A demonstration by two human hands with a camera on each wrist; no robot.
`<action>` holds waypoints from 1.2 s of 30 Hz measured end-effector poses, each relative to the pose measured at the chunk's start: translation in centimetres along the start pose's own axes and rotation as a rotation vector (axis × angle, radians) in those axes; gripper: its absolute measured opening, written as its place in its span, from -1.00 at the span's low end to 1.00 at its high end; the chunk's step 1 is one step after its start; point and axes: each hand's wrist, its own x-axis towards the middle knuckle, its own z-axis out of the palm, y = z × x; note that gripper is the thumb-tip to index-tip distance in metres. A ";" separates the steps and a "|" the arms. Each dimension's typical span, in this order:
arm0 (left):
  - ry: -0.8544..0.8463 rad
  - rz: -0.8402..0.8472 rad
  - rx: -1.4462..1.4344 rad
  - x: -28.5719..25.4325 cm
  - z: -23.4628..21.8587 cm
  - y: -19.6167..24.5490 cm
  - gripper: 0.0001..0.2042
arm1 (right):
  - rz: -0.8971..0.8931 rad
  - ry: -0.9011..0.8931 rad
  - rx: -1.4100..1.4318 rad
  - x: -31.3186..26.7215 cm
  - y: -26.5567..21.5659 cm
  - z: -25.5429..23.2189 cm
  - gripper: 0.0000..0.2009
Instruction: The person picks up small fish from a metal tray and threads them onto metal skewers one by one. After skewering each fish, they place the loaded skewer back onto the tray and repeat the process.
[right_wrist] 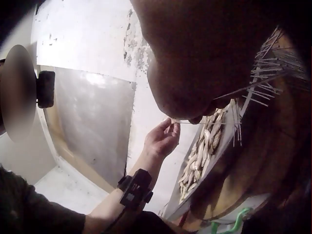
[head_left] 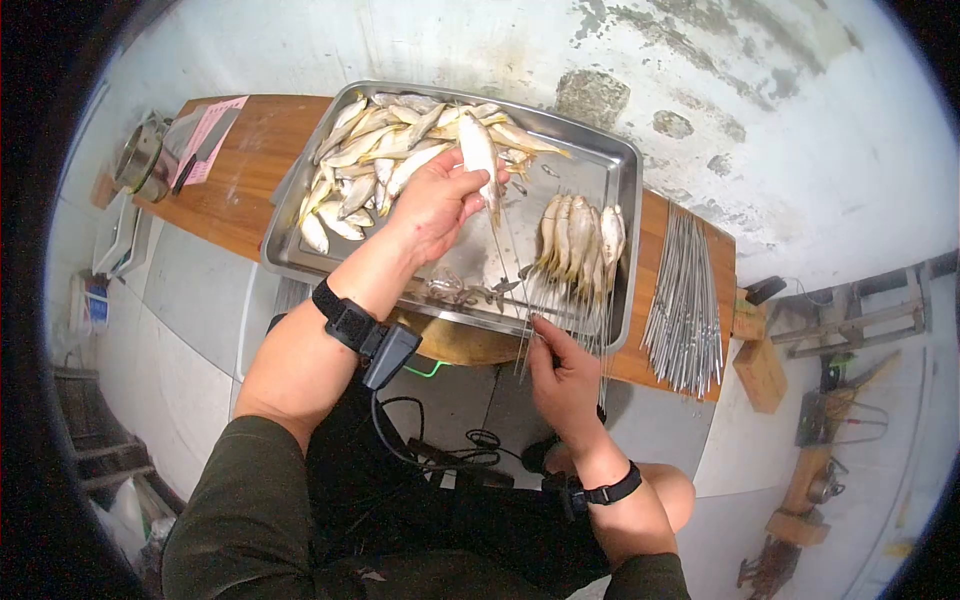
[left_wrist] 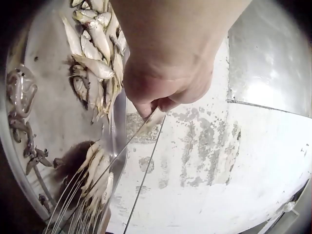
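My left hand point(head_left: 440, 205) pinches a pale fish point(head_left: 478, 148) near its tail end, head up, above the tray point(head_left: 590, 172). From the fish's tail two thin metal skewers point(left_wrist: 144, 178) run down toward my right hand point(head_left: 568, 385), which grips the skewers near the tray's front edge with thumb and fingers. Loose fish point(head_left: 352, 150) lie heaped in the left part of the tray. On the right, a row of skewered fish point(head_left: 580, 238) has its skewers pointing out over the front rim. In the left wrist view, my fingers mostly cover the held fish.
A bundle of metal skewers point(head_left: 688, 310) lies on the wooden table point(head_left: 250, 180) right of the tray. Stringy scraps point(head_left: 455, 290) lie along the tray's front. At the left are a knife point(head_left: 207, 150) and a metal pot point(head_left: 145, 160). Behind stands a peeling wall point(head_left: 480, 45).
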 end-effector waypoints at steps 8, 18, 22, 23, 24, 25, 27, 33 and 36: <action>0.006 -0.010 -0.028 -0.2 0.3 0.3 -0.72 | -0.036 0.014 -0.009 0.0 -0.2 0.1 -0.79; 0.037 0.009 -0.020 -0.3 0.5 0.5 -0.76 | 0.017 0.001 0.012 -0.3 -0.2 0.1 -0.80; 0.083 0.032 -0.034 -0.4 1.0 0.4 -0.77 | 0.003 0.002 0.043 -0.3 0.1 0.2 -0.80; 0.083 0.032 -0.034 -0.3 0.9 0.4 -0.77 | 0.003 0.003 0.043 -0.3 0.0 0.1 -0.80; 0.075 0.028 -0.024 -0.2 0.8 0.3 -0.77 | 0.010 -0.002 0.048 -0.3 -0.1 0.0 -0.80; 0.067 0.024 -0.014 -0.2 0.7 0.3 -0.77 | 0.018 -0.008 0.053 -0.3 -0.2 0.0 -0.80; 0.067 0.023 -0.012 -0.3 0.8 0.4 -0.78 | 0.017 -0.006 0.056 -0.3 -0.1 0.0 -0.80; 0.064 0.032 0.002 -0.3 0.9 0.4 -0.77 | 0.035 -0.005 0.033 -0.2 -0.6 -0.1 -0.79; 0.069 0.030 0.001 -0.4 1.0 0.5 -0.77 | 0.001 0.003 0.024 -0.2 -0.5 -0.1 -0.80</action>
